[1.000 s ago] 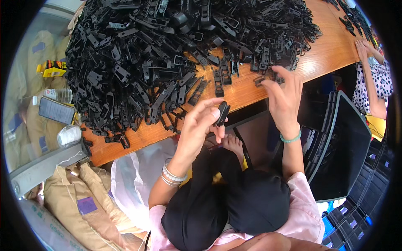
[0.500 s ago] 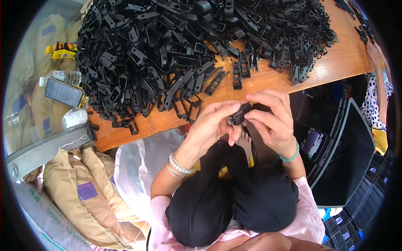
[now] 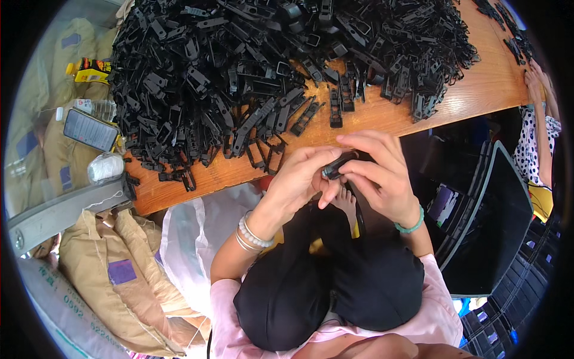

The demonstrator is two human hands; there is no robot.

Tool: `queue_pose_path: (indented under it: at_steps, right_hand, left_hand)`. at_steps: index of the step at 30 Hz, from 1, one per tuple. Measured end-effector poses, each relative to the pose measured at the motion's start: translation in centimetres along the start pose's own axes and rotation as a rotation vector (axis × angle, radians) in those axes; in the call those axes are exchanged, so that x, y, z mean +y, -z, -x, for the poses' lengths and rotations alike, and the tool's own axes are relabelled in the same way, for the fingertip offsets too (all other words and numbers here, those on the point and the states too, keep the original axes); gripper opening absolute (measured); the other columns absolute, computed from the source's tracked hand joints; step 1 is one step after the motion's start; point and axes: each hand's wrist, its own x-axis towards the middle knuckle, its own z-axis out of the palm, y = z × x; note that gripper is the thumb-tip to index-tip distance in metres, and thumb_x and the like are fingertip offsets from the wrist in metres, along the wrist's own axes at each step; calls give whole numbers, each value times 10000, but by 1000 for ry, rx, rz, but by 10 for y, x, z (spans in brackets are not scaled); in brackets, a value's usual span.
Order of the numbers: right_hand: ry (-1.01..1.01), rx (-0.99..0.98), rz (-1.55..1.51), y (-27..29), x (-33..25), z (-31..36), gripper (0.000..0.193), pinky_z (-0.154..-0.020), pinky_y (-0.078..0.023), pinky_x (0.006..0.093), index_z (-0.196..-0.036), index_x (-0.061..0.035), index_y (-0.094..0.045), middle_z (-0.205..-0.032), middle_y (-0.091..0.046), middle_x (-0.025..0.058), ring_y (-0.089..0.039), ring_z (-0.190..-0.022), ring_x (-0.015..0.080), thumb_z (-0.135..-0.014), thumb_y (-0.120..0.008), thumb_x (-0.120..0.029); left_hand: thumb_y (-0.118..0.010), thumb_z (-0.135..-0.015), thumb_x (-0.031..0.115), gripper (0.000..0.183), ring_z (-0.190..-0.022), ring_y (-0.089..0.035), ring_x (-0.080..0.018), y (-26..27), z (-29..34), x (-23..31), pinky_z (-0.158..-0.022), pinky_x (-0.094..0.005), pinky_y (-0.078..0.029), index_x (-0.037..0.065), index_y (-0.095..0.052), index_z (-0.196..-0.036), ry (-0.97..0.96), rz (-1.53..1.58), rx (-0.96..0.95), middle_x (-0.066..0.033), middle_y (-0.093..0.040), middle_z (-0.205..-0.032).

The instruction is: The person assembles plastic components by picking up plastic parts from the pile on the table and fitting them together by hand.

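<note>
Fingers of the left hand [image 3: 293,179] pinch a small black part [image 3: 338,166]. Part sits at those fingertips, just short of the counter [image 3: 391,115] edge, long axis slanting up-right. Right hand [image 3: 385,178] meets its right end, fingers curled narrow; can't tell if gripping. Both equally near.

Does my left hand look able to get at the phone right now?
Probably not directly: the left hand is holding a black part, and some of the pile lies between it and the phone.
</note>
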Motion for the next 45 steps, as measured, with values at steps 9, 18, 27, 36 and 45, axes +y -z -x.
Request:
queue_pose_path:
  at_steps: [9, 18, 27, 36, 45]
  right_hand:
    - [-425, 302, -703, 4, 15, 37, 99, -655, -496, 269, -840, 54, -658, -915, -659, 149, -633, -776, 183, -782, -692, -19]
    - [-601, 384, -797, -11, 22, 34, 93, -584, -448, 202, -916, 61, -643, -978, -621, 123, -603, -713, 112, -885, -596, -13]
    - [-752, 454, -900, -20, 11, 21, 164, -657, -538, 254, -971, 91, -623, -866, -679, 151, -680, -731, 186, -915, -588, -59]
    - [-755, 323, -813, -20, -4, 27, 104, -660, -528, 235, -934, 63, -641, -762, -630, 68, -656, -705, 147, -837, -652, 26]
    - [-649, 227, -793, -18, -11, 27, 184, -625, -470, 200, -1004, 48, -650, -936, -614, 72, -583, -716, 92, -826, -606, 64]
  left_hand:
    - [-598, -876, 113, 159, -475, -582, -238, -3, -35, -10, -403, -341, -431, -42, -588, -903, -1026, -1447, 432, -162, -605, -767]
    - [-644, -823, 76, 92, -584, -607, -269, 0, -35, 3, -488, -335, -471, 21, -574, -846, -1100, -1761, 687, -121, -539, -846]
    - [-554, -945, 178, 256, -529, -545, -105, -12, -9, 13, -460, -226, -418, -73, -608, -943, -376, -409, 229, -94, -601, -776]
    - [-665, -881, 175, 205, -609, -477, -44, -10, -15, -19, -527, -210, -374, -19, -656, -947, -441, -531, 174, 14, -554, -728]
    - [-700, -835, 154, 196, -711, -546, -113, -7, 3, -8, -627, -252, -425, -27, -658, -899, -510, -762, 39, -51, -569, -817]
